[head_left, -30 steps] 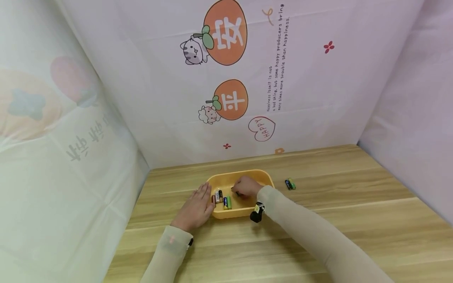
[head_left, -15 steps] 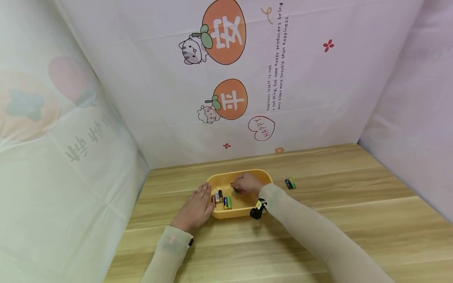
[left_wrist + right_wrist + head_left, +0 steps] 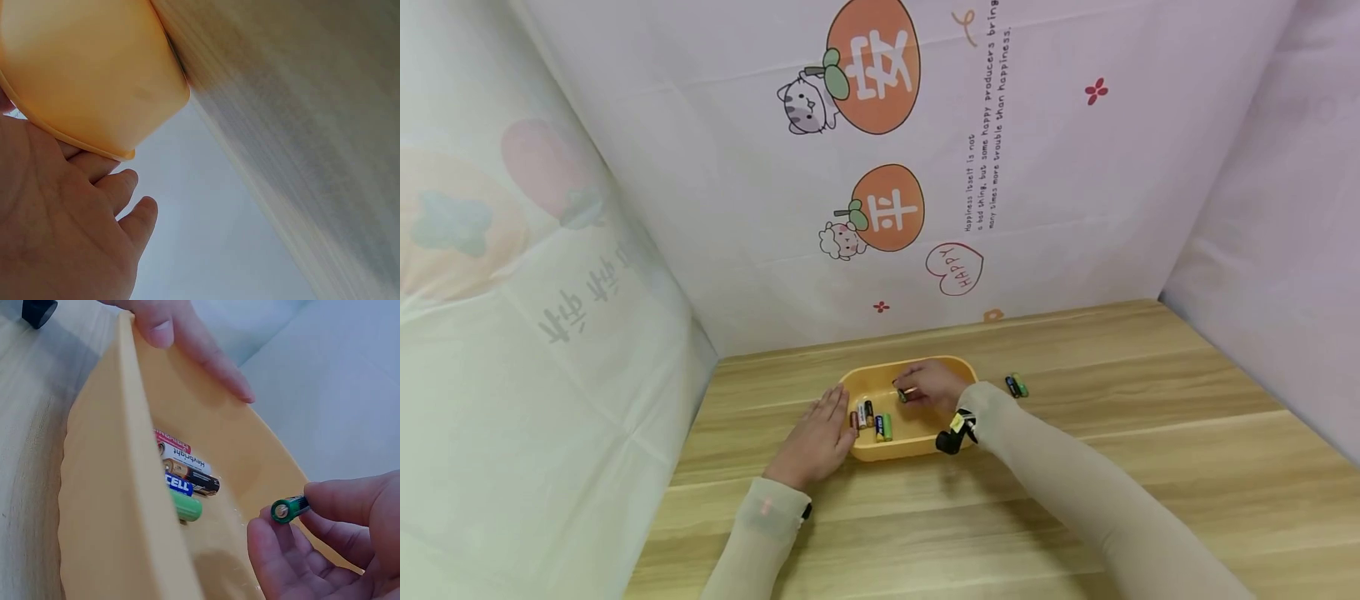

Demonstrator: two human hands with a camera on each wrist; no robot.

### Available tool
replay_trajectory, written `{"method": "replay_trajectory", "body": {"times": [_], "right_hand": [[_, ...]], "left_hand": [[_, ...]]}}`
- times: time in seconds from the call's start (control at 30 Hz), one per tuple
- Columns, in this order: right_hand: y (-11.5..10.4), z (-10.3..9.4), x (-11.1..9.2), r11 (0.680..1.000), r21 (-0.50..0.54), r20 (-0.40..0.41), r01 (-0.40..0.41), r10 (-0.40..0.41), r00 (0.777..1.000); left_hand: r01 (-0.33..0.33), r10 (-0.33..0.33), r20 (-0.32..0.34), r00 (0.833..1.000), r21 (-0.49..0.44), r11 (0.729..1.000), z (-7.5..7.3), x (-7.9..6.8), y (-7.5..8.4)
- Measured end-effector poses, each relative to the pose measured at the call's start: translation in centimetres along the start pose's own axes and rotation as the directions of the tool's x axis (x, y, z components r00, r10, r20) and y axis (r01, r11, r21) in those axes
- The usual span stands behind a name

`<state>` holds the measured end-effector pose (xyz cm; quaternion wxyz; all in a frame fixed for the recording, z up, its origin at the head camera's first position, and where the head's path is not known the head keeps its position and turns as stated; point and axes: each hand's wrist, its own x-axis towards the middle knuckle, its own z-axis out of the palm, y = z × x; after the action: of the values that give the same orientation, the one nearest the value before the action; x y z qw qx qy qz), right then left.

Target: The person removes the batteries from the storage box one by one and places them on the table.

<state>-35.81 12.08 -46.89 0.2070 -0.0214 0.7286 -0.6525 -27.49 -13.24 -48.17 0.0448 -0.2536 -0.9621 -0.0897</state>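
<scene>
A yellow plastic bin (image 3: 891, 451) stands on the table. My left hand (image 3: 811, 446) lies over its left rim, fingers extended; the left wrist view shows the palm (image 3: 62, 225) against the outside of the rim. Inside the bin, my right hand (image 3: 931, 382) pinches a dark green battery (image 3: 289, 509) between thumb and fingers, raised off the floor. Several batteries lie side by side at the bin's left: a red one (image 3: 173, 441), a white one (image 3: 185, 457), a black-and-copper one (image 3: 199, 480), a blue one (image 3: 179, 484) and a light green one (image 3: 187, 506).
Two more batteries (image 3: 1017, 385), one dark and one green, lie on the wooden table (image 3: 1120, 400) to the right of the bin. A printed white cloth (image 3: 760, 250) hangs behind the table, with further cloth walls at left and right.
My right hand has lifted slightly and turned, bringing the dark green battery into clearer view between its fingers. The left hand stays on the rim. The loose batteries have not moved.
</scene>
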Motion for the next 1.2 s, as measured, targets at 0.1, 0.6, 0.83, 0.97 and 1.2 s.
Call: {"method": "replay_trajectory", "body": {"times": [0.1, 0.6, 0.83, 0.97, 1.2], "right_hand": [[-0.1, -0.4, -0.3, 1.0, 0.01, 0.0, -0.012, 0.012, 1.0], [-0.9, -1.9, -2.2, 0.998, 0.056, 0.016, -0.008, 0.007, 1.0], [-1.5, -2.2, -2.6, 1.0, 0.03, 0.021, 0.004, -0.005, 1.0], [-1.7, -2.5, -2.7, 0.999, 0.033, 0.031, 0.012, -0.013, 0.999], [-1.8, -2.7, -2.7, 0.999, 0.037, 0.031, 0.011, -0.013, 0.999]], "left_hand": [[-0.004, 0.004, 0.001, 1.0, -0.001, 1.0, 0.0, 0.0, 0.1], [-0.005, 0.005, 0.006, 1.0, -0.003, 1.0, -0.7, -0.3, 0.7], [-0.007, 0.007, 0.016, 1.0, -0.002, 1.0, -0.8, -0.2, 0.6], [-0.013, 0.013, 0.001, 1.0, 0.007, 1.0, -0.8, 0.0, 0.5], [-0.005, 0.005, 0.007, 1.0, -0.007, 1.0, -0.8, -0.1, 0.5]]}}
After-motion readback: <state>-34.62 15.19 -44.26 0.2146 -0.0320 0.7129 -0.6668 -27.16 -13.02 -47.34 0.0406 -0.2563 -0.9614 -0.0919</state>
